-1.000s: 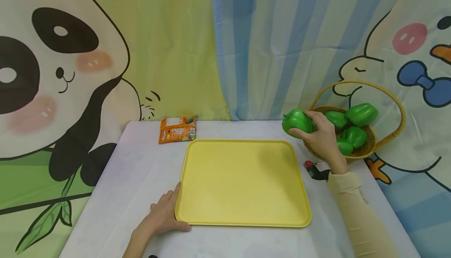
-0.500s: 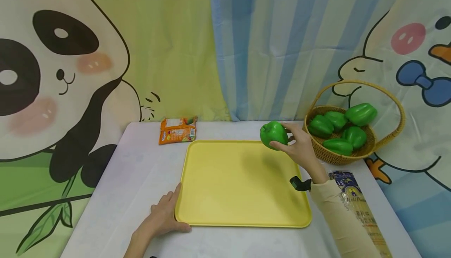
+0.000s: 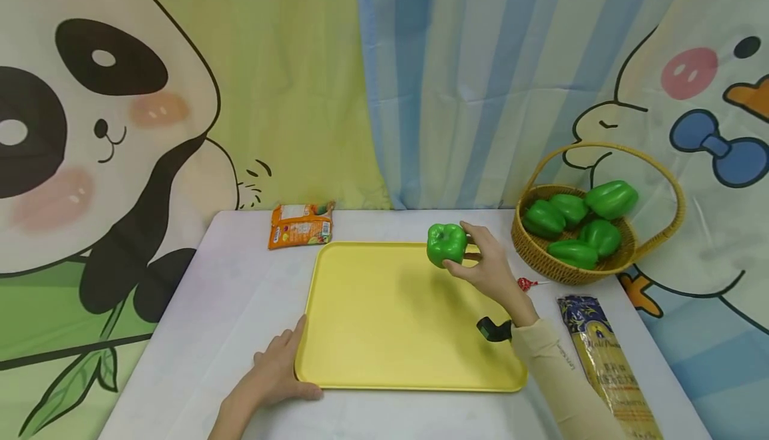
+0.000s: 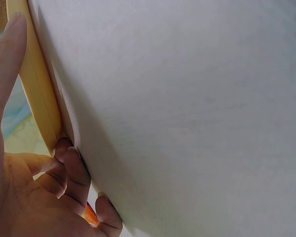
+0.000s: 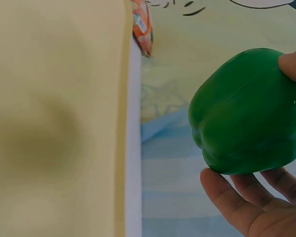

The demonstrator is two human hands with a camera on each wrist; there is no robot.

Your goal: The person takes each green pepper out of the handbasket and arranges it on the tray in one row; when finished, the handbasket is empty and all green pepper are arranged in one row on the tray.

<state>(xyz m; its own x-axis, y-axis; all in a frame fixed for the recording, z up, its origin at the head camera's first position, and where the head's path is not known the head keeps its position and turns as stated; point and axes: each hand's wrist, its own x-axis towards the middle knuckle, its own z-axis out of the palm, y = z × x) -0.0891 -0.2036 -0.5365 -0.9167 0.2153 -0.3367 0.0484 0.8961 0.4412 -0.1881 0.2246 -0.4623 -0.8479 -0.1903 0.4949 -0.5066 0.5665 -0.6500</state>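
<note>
A green bell pepper is in my right hand, gripped between thumb and fingers above the far right part of a yellow tray. The right wrist view shows the pepper raised, its lobed end facing left, with my thumb on one side and my fingers on the other. My left hand rests at the tray's near left corner, fingers along the left side and thumb along the front edge. Close up in the left wrist view, the thumb lies on the tray's rim and the fingertips touch the white tabletop.
At the right back stands a wicker basket with a tall handle, holding several green peppers. A red lollipop and a long packet of pasta lie right of the tray. An orange packet lies behind it, left.
My right hand has carried the bell pepper left from beside the basket to above the tray, uncovering the pasta packet and the lollipop. The left hand has stayed at the tray's corner.
</note>
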